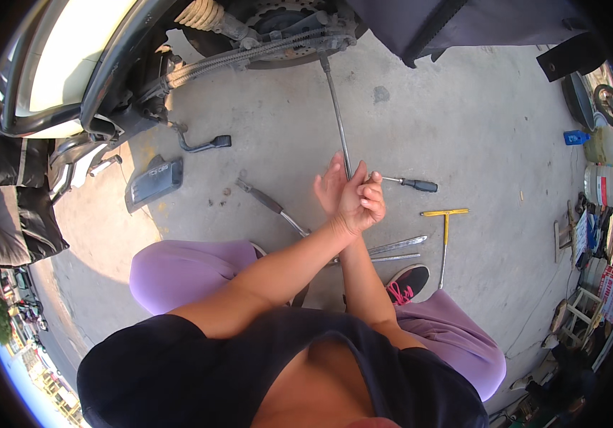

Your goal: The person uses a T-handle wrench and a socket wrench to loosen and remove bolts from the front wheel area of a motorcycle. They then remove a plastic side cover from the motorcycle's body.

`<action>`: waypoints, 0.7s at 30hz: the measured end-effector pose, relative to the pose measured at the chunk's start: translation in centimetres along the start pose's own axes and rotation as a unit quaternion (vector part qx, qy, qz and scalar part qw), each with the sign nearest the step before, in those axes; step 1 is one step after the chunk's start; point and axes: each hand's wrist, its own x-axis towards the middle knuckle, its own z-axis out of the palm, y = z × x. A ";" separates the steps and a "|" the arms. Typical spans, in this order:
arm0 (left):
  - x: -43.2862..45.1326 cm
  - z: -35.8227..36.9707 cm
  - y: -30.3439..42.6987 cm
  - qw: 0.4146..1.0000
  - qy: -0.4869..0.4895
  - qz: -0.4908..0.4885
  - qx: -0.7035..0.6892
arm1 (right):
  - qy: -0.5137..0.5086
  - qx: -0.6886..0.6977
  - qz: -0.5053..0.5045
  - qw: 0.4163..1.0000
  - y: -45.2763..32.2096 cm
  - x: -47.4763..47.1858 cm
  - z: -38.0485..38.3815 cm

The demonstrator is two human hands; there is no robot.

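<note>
A long metal rod [337, 107] with a socket at its far end meets the hub area of a motorbike wheel [274, 63]. Its near end runs between my two hands, where part of it is hidden. My left arm crosses over my right at the wrists. With the thumb beside the rod, my left hand [361, 200] has its fingers curled. My right hand [330, 184] is against the rod's other side, blurred, its fingers extended. Close by on the concrete lie a ratchet handle [270, 202], a screwdriver [419, 185], a yellow T-handle wrench [446, 227] and two chrome bars [397, 247].
A shock absorber [205, 16] and ribbed hose [242, 56] run beside the wheel. A pedal lever [205, 145] juts over the floor near a dark cover [155, 184] bearing writing. To the right stand a blue bottle [576, 137], plastic jugs [604, 185] and a wooden frame [579, 318].
</note>
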 end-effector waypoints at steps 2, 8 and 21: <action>-1.8 1.1 1.4 0.978 0.125 -0.084 0.146 | -0.037 0.458 0.066 0.886 -2.1 0.2 -0.8; -7.9 10.1 13.0 0.342 0.530 -0.504 0.590 | -0.149 -0.146 0.170 0.963 -4.7 3.9 -4.3; 9.6 15.4 20.3 0.702 0.366 0.263 0.551 | -0.503 -0.605 0.402 0.468 -10.9 13.3 0.1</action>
